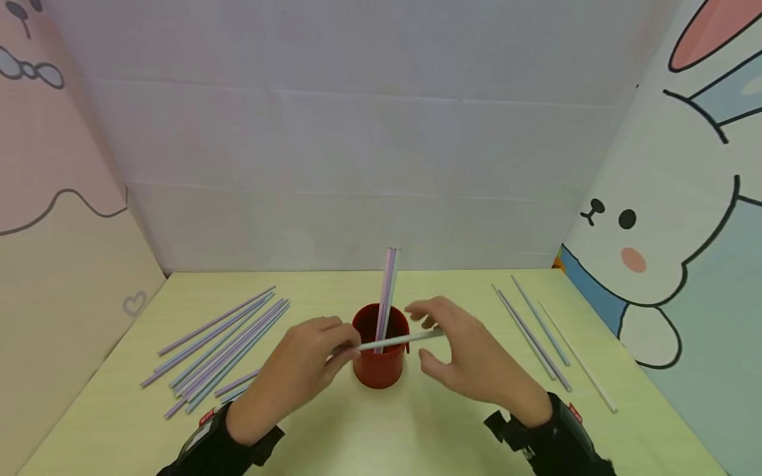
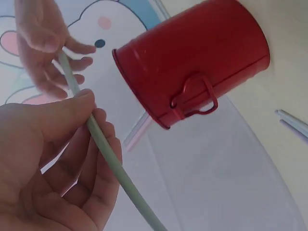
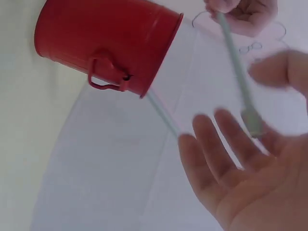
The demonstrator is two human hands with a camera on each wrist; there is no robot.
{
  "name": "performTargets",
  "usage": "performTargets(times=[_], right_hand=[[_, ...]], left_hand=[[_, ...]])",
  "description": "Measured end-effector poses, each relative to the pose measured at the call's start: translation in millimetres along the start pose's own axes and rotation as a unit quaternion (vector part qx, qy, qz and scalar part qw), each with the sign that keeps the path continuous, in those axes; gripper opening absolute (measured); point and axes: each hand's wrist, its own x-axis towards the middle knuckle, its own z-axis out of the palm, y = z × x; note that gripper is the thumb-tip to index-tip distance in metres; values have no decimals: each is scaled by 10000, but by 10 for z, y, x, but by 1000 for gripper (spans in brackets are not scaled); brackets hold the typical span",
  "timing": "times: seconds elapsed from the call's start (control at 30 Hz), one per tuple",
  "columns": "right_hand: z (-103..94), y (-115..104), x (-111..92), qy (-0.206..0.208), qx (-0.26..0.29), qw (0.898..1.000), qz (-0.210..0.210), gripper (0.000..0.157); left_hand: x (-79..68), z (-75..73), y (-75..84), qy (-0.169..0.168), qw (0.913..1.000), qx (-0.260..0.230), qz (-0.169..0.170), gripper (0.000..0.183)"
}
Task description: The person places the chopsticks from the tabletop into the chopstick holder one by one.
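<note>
My left hand [image 1: 312, 354] pinches a pale green straw [image 2: 113, 161] between thumb and fingers, well seen in the left wrist view. The straw lies almost level in front of the red bucket [image 1: 379, 371], pointing right. Around its far end my right hand [image 1: 461, 354] is spread, thumb apart from the fingers, and the straw's tip [image 3: 252, 127] shows between them in the right wrist view. Inside the bucket a few pinkish and pale straws [image 1: 388, 284] stand upright, leaning slightly right. The bucket has small wire handle lugs [image 2: 195, 96] on its side.
Several purple and blue straws [image 1: 229, 350] lie in a slanted bundle on the left of the pale yellow table [image 1: 357, 430]. On the right lie several more, among them a white straw [image 1: 580, 360]. A white sheet [image 1: 357, 145] and cartoon-printed side panels [image 1: 649, 258] surround the table.
</note>
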Motion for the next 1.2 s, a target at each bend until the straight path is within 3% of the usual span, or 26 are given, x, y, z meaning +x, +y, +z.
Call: performTargets(times=[0.17, 0.33, 0.5, 0.63, 0.77, 0.9, 1.0, 1.2], right_hand=[[91, 157, -23, 222, 949, 9930, 661, 69], [282, 119, 17, 25, 1653, 9768, 1361, 82], [388, 24, 89, -6, 2283, 9553, 1879, 89], [477, 42, 107, -23, 2441, 9495, 1971, 90], [547, 65, 116, -23, 2617, 9464, 1895, 86], [605, 107, 120, -44, 2763, 9448, 1760, 82], [677, 190, 105, 16, 2727, 9474, 1675, 81], [839, 420, 43, -4, 2368, 9568, 1688, 84]], left_hand=[[82, -154, -191, 820, 9945, -539, -371, 17], [217, -162, -244, 1630, 9754, -1347, -629, 15], [399, -188, -82, 2110, 9465, -2186, -1085, 14], [541, -244, 127, 2055, 9318, -2690, -1309, 15], [597, -121, 131, 1856, 9319, -2816, -1333, 16], [555, 174, -87, 1628, 9387, -2696, -1403, 18], [502, 362, -234, 1501, 9442, -2533, -1477, 21], [411, 562, -351, 1311, 9491, -2346, -1640, 22]])
